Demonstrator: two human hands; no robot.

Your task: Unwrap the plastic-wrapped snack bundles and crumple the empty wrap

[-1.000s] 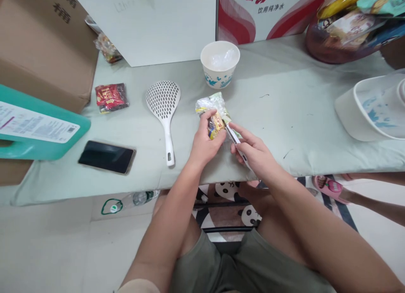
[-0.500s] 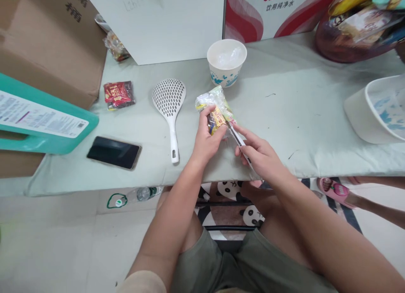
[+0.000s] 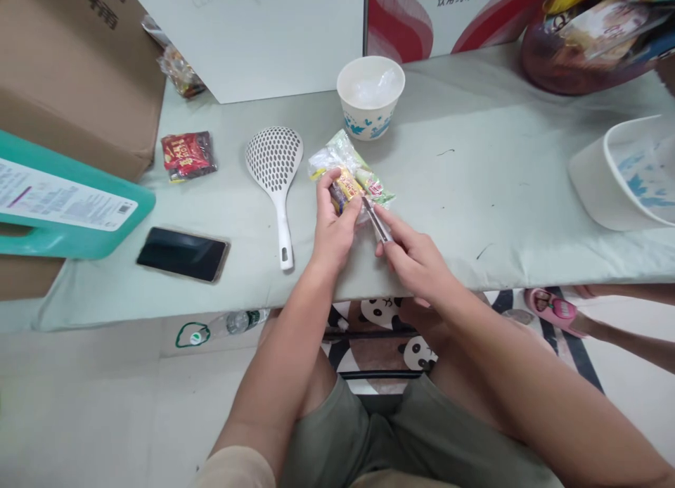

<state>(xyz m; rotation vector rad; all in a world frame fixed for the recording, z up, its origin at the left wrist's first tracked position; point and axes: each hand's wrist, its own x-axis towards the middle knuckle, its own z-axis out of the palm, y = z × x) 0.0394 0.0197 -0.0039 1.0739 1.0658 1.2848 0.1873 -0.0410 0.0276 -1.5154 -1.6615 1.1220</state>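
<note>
My left hand is closed on a small clear plastic snack packet with yellow, purple and green wrapping, holding it low over the cloth. In my right hand is a slim utility knife, its tip pointing at the packet's lower edge beside my left thumb. Whether the blade has gone into the plastic I cannot tell. Just behind the packet stands a white paper bowl with blue leaf prints and clear plastic inside. A white slotted skimmer lies to the left of my left hand.
At left lie a black phone and a red snack packet, beside a green jug and a cardboard box. A white tub and a bag of snacks stand at right. Another person's foot shows below the table.
The knife has drawn back slightly and now points more steeply at the packet. The packet has turned a little, showing more of its green part. The whole view has shifted slightly.
</note>
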